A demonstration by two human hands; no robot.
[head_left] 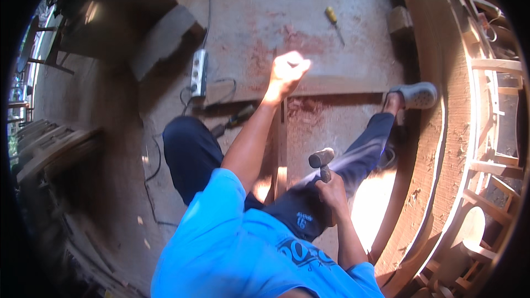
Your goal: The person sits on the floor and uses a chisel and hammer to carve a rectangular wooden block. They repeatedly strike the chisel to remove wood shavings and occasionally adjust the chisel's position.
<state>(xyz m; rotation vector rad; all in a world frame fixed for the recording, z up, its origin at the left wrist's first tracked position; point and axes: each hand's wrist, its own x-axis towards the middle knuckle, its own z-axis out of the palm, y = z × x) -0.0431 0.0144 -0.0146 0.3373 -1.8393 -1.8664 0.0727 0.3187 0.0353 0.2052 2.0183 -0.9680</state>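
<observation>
My right hand is closed round the handle of a hammer, whose head points up and away from me, over my right thigh. My left arm stretches forward over the floor. Its hand is closed in a fist in bright sunlight, and the glare hides what, if anything, is in it. Under that wrist a narrow wooden piece runs back toward me between my legs, with reddish wood shavings beside it.
A yellow-handled tool with a thin metal shaft lies ahead. Left of centre are a white power strip with dark cords and a dark tool. A long wooden beam runs down the right, with wooden frames beyond.
</observation>
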